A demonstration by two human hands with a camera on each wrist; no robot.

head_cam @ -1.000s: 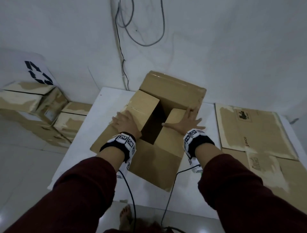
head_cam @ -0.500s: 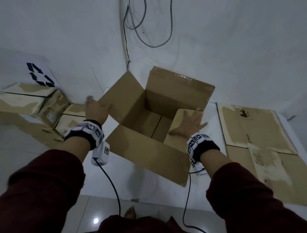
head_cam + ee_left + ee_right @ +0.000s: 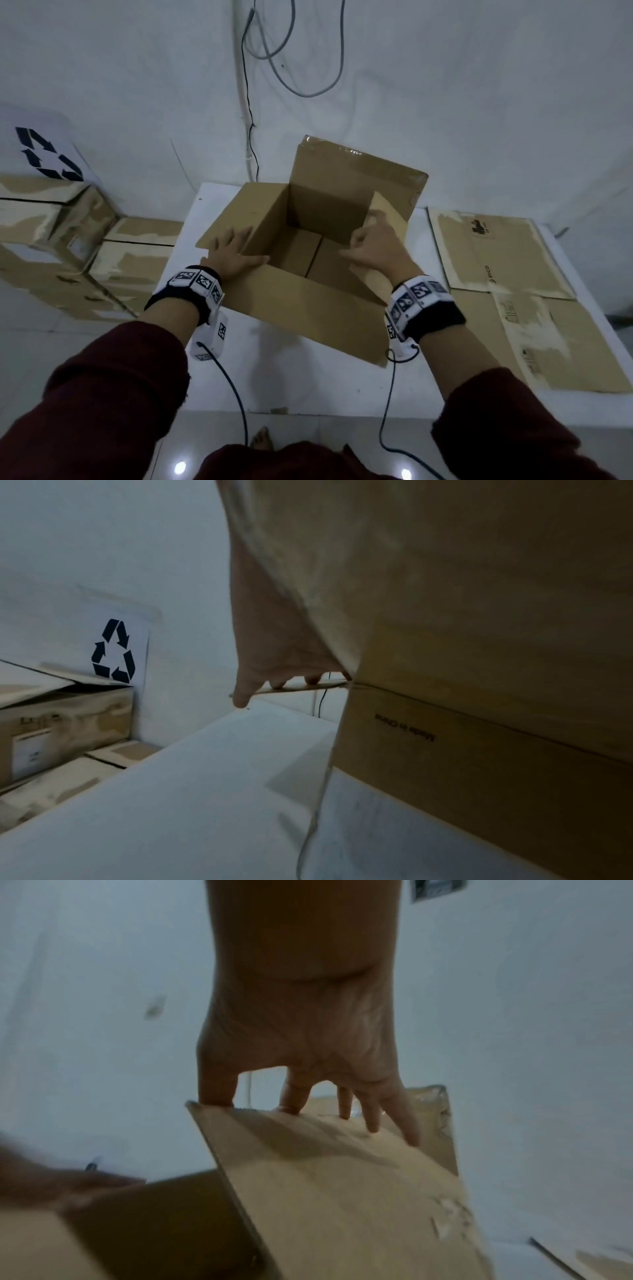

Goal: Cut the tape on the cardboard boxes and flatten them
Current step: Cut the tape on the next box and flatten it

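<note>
Box (image 3: 301,308): cardboard, upright in the middle of the white table (image 3: 274,387), top open, all four flaps up or splayed outward, inside bare.
Bottom seam: visible down inside as a dark line across the floor panels; whether tape holds it from below cannot be told.
Left flap (image 3: 233,219): folded outward, lying roughly level over the table's left part.
Left hand (image 3: 236,255): flat on that flap, fingers straight and spread, pressing down; holding nothing. Seen from the left wrist, fingertips (image 3: 277,684) sit right at the flap's edge.
Right flap (image 3: 387,219): standing tilted at the box's right side.
Right hand (image 3: 375,248): on the flap's upper edge, fingers (image 3: 373,1118) laid loosely against the inner face, thumb on the near corner; touching rather than clenching.
Far flap (image 3: 359,174): raised toward the wall, glossy tape remnant along its top edge.
Risk, sliding: uneven push from the two hands likely to skid or twist the light box on the smooth table.
Risk, tearing: forcing the right flap past its crease could rip the corner.
Risk, collapse: flattening probably blocked while the bottom stays sealed; pressing anyway would crumple the walls.
Flattened sheets (image 3: 496,260): lying on the table's right side, just beside the box.
Stacked boxes (image 3: 61,240): left, beyond the table, below a recycling sign (image 3: 48,154).
</note>
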